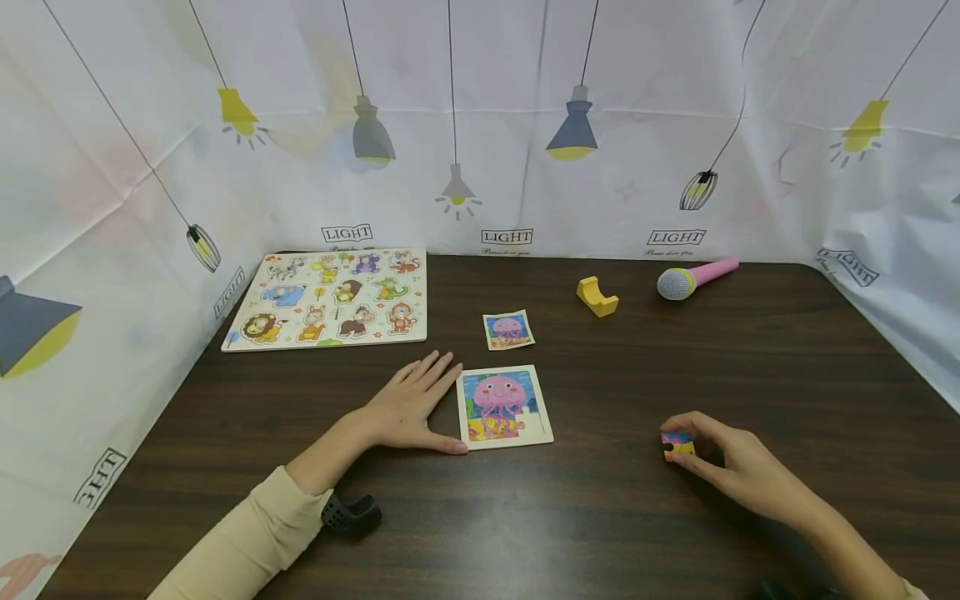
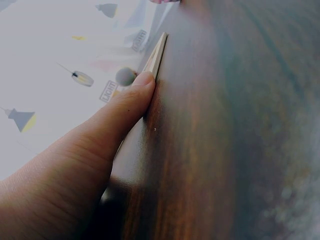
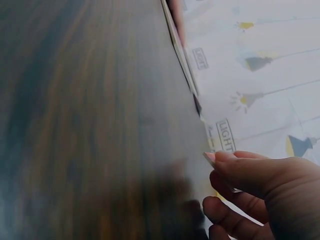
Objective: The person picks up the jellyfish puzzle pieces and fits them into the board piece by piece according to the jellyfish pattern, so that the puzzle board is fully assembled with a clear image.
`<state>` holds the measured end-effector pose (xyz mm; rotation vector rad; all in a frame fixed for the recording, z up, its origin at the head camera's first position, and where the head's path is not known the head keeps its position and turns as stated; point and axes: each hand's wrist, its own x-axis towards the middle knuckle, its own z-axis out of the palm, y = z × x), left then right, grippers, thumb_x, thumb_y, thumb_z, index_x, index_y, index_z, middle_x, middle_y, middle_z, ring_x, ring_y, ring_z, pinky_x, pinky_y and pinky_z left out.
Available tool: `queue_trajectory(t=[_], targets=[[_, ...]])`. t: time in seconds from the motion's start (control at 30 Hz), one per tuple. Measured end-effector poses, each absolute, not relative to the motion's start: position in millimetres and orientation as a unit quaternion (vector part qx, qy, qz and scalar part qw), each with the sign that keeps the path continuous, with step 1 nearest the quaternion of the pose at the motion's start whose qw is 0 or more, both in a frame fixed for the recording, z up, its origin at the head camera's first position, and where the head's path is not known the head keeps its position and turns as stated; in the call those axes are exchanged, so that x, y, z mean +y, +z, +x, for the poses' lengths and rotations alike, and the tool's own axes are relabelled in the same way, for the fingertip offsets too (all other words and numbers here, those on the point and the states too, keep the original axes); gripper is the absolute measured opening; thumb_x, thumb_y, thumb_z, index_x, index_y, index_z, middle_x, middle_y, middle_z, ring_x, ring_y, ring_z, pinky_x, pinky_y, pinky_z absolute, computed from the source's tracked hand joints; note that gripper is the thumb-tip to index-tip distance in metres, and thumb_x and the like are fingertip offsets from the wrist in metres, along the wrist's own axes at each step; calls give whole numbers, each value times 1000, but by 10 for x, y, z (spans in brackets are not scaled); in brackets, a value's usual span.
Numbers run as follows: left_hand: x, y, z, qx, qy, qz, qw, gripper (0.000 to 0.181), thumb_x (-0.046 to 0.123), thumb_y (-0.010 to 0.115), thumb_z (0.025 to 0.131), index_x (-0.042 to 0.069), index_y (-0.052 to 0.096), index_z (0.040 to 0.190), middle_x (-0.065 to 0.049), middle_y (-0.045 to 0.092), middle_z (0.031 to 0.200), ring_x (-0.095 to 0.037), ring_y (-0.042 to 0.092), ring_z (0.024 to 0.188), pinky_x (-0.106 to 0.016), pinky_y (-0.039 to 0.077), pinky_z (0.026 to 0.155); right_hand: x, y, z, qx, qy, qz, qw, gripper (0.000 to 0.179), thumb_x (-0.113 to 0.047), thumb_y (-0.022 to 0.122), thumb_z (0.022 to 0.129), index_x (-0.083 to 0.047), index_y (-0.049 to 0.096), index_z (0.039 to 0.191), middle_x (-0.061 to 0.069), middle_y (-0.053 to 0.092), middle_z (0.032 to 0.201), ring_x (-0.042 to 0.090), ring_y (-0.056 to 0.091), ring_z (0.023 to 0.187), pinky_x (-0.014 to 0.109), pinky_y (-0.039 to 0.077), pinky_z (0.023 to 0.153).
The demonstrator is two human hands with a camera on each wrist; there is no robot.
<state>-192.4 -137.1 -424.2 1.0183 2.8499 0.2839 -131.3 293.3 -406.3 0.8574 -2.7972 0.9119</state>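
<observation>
A small square jigsaw puzzle (image 1: 498, 408) with a pink jellyfish lies in the middle of the table; its lower right corner shows bare tray. My left hand (image 1: 408, 408) lies at its left side with fingers spread, thumb and fingertips touching the frame. The left wrist view shows that thumb (image 2: 135, 97) against the thin edge of the board (image 2: 159, 55). Well to the right of the puzzle, my right hand (image 1: 738, 467) pinches a colourful puzzle piece (image 1: 678, 444) between thumb and fingers, above the table. From the right wrist, only the edge of the piece (image 3: 209, 159) shows.
Behind the puzzle lies a small jellyfish picture card (image 1: 509, 330). An animal board (image 1: 330, 300) sits at the back left. A yellow curved block (image 1: 597, 297) and a pink toy microphone (image 1: 693, 279) lie toward the back right, before a printed cloth (image 1: 495, 125).
</observation>
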Motion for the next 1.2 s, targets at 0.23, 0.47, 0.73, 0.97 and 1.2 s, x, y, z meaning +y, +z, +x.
queue_trajectory(t=[0.23,0.47,0.73,0.97,1.2], targets=[[-1388,-4252,-1928,938,92,331,51,111,82,40,70,13,5,149,-10,1,153,-26,-3,139,-45,7,108,2779,-4062,-1390,-907,306,284,43,38,-11,70,81,-18,55,116,-11,56,83,4,50,65,22,43,56],[-1381,-4255,-1935,938,85,330,54,111,83,39,70,13,5,149,-10,0,153,-26,-3,139,-46,7,108,2648,-4106,-1456,-893,326,305,45,38,-9,70,81,-15,55,115,-12,56,81,4,53,65,22,45,56],[-1389,-4251,-1931,938,86,331,48,111,82,40,70,13,6,149,-11,1,153,-27,-2,139,-46,8,108,2404,-4113,-1548,-889,335,309,46,34,-15,70,82,-16,57,113,-10,58,89,5,55,70,24,48,61],[-1390,-4260,-1929,939,77,332,51,111,83,38,70,13,5,149,-11,0,153,-27,-3,139,-46,7,108,2168,-4125,-1654,-879,340,331,47,32,-18,70,82,-15,58,111,-9,60,96,5,53,72,25,48,64],[-1380,-4270,-1938,938,78,333,47,111,83,39,70,12,5,149,-11,1,153,-27,-3,139,-46,7,108,1959,-4135,-1711,-875,347,336,33,31,-20,70,82,-17,59,111,-11,59,97,7,51,73,24,46,64]])
